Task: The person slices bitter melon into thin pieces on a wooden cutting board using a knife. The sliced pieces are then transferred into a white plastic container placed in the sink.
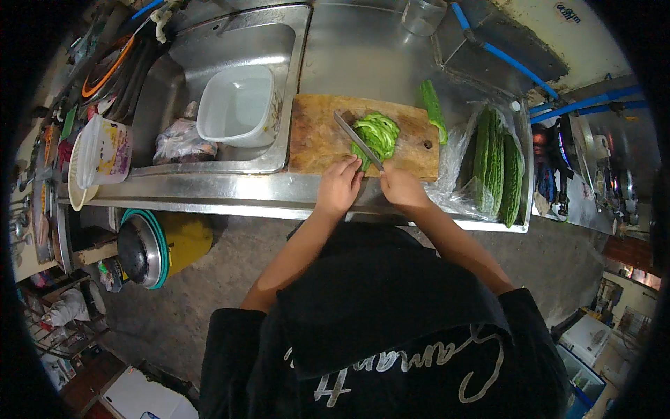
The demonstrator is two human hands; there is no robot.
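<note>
My right hand (pixel 402 187) is closed around the handle of a kitchen knife (pixel 358 139), whose blade points up and left across a wooden cutting board (pixel 314 133). Under and beside the blade lies a pile of sliced green bitter gourd (pixel 378 132). My left hand (pixel 340 183) rests at the board's near edge, its fingertips against green pieces left of the blade; how firmly they hold them cannot be told. A cut length of bitter gourd (pixel 432 107) lies over the board's right end. Several whole bitter gourds (pixel 489 157) are in a clear plastic bag at the right.
Left of the board is a steel sink (pixel 235 44) with a white plastic tub (pixel 261 137) and a bagged item (pixel 183 140). Another tub (pixel 112 152) stands at the counter's left end. A clear container (pixel 423 18) stands at the back, near blue pipes (pixel 518 65).
</note>
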